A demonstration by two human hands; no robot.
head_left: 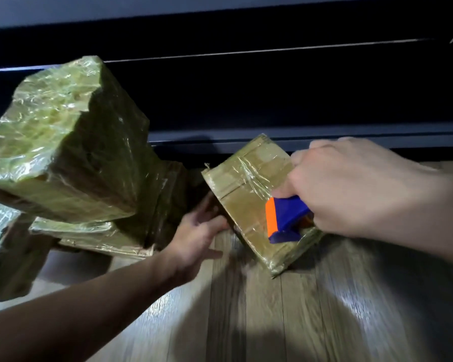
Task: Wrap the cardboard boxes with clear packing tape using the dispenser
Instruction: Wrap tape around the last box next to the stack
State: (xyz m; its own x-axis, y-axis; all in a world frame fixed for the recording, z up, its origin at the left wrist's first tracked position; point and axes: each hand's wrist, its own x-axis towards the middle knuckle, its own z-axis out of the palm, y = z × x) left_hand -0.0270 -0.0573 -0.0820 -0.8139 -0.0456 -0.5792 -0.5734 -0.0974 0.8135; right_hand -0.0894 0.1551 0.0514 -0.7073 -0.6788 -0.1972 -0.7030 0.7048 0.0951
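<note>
The pile of boxes (63, 131) at left looks fully taped, while the small box (246, 189), tipped up on the floor (272, 322), is only part-wrapped: left hand (199, 231) props it, grip open, right hand (351, 189) grip closed round the dispenser (285, 218) on it.

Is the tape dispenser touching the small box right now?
Touching. The head view shows the dispenser, gripped by the right hand, pressed against the taped top face of the small box.
</note>
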